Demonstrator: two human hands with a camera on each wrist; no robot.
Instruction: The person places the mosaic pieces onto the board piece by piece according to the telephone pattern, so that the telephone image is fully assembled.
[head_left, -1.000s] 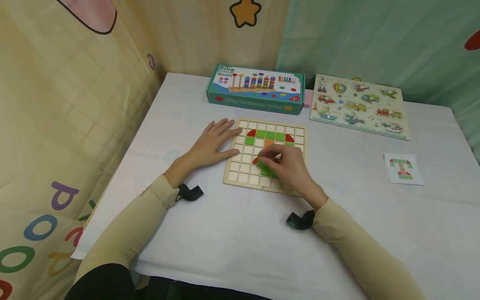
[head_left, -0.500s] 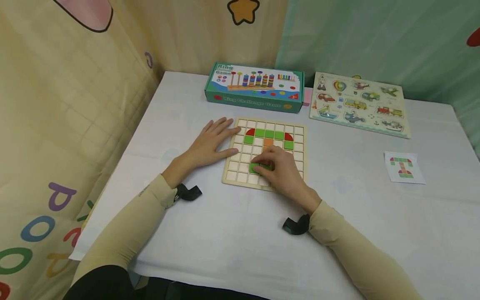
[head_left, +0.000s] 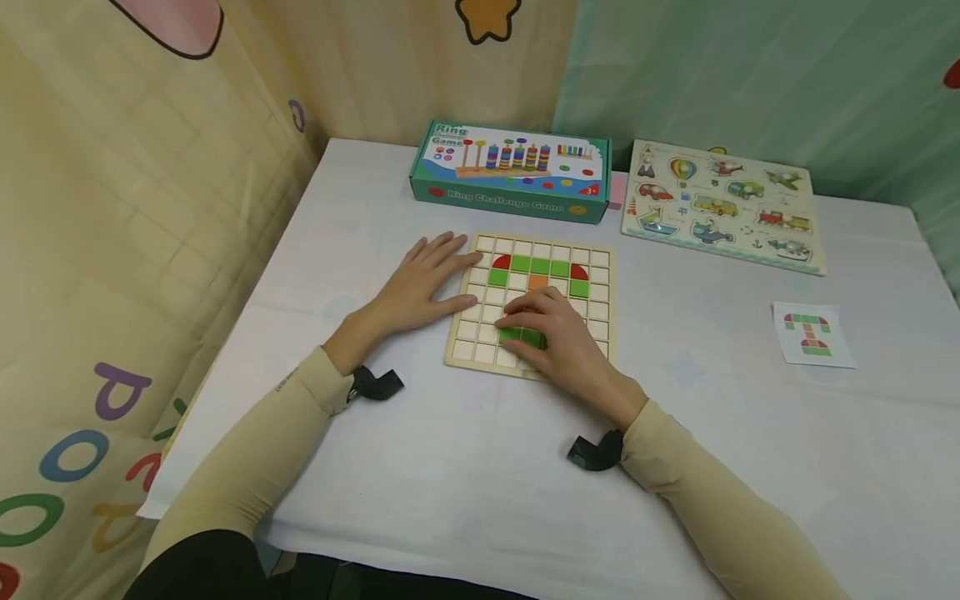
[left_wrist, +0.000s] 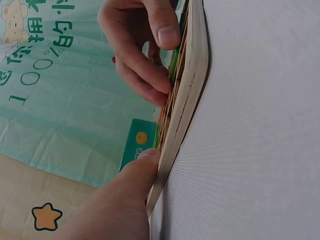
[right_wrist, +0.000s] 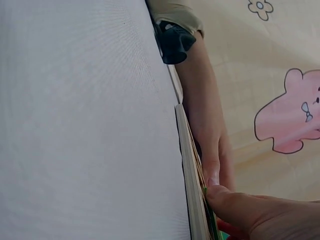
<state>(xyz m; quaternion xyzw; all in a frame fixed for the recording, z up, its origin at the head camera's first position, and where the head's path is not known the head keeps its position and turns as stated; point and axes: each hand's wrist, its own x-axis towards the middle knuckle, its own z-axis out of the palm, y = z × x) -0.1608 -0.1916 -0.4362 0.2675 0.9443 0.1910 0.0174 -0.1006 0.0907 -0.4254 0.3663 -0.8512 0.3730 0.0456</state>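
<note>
A wooden grid board lies on the white table, with green, red and orange tiles in some cells. My left hand is spread flat at its left side, the thumb and a fingertip on the rim. Over the lower middle of the grid, my right hand has thumb and index finger at opposite edges of a green square tile, which sits low in its cell. Another green tile is beside it, partly under the fingers. In the left wrist view, the right thumb stays close over the board; other tiles are hidden below the hand.
Behind the board stands a green ring game box. A vehicle picture puzzle lies at the back right. To the right is a small card printed with a red, green and orange tile pattern. Curtains hang behind and at the left.
My right hand brought the green tile left and down into a cell of the lower row; its fingers then shifted slightly. My left hand stays at the board's left rim.
</note>
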